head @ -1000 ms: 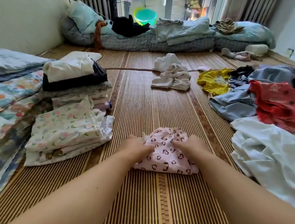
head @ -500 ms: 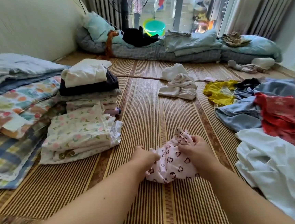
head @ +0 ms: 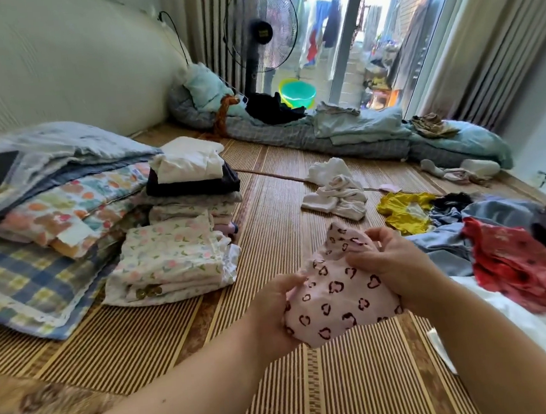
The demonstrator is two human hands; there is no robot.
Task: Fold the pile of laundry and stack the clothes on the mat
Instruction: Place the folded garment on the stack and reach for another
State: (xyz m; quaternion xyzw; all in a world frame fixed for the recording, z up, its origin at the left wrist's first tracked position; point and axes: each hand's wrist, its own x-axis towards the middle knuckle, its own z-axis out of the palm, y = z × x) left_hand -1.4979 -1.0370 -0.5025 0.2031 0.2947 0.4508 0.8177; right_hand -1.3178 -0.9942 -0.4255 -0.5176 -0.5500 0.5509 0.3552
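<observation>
Both hands, left (head: 275, 309) and right (head: 390, 262), held the folded heart-print garment (head: 335, 295) off the mat (head: 297, 198), fingers curled round it; a loose grip could have let the fold spring open.

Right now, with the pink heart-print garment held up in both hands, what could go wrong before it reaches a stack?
1. The pink heart-print garment looks bunched between the left hand and right hand, so its fold may come undone.
2. The floral folded stack looks soft and uneven; something added could slide off.
3. The tall folded pile beside it might tip if bumped.
</observation>
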